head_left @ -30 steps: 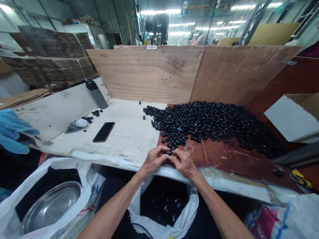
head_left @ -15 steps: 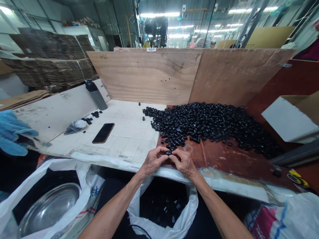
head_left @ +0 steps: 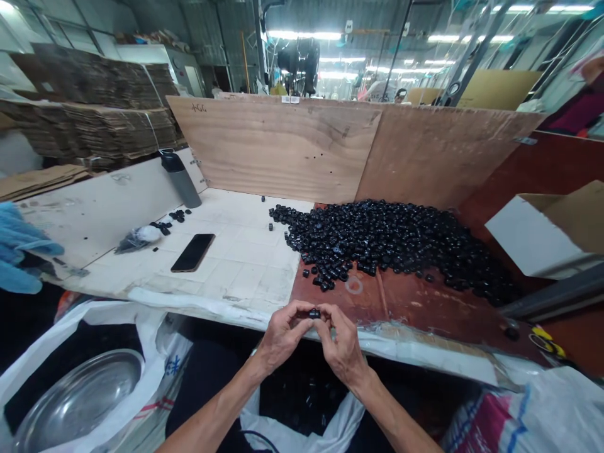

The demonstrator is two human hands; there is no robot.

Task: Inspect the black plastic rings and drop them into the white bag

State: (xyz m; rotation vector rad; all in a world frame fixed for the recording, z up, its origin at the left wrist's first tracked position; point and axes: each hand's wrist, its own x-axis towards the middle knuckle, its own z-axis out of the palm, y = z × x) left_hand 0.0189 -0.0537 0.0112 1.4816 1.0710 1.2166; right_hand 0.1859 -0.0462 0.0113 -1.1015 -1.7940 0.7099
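Observation:
Between the fingertips of both hands is a small black cylindrical plastic part (head_left: pixel 314 313), held just over the table's front edge. My left hand (head_left: pixel 282 330) pinches it from the left, thumb below and index finger above. From the right, my right hand (head_left: pixel 340 340) pinches the same part. Beyond my fingers lies a large heap of similar black parts (head_left: pixel 377 236), spread over the red-brown tabletop. Below my wrists a white sack (head_left: pixel 342 418) hangs open, with black parts dimly visible inside.
A dark phone (head_left: pixel 193 253), a grey bottle (head_left: pixel 182 181) and a small plastic bag (head_left: pixel 138 239) are on the pale left side. Wooden boards (head_left: pixel 283 148) wall the back. A white box (head_left: pixel 533 233) stands right. A metal bowl (head_left: pixel 85 399) sits in a sack at lower left.
Both hands have come back from the heap's near edge toward me, over the table edge, with the black part held between them. My view has shifted slightly.

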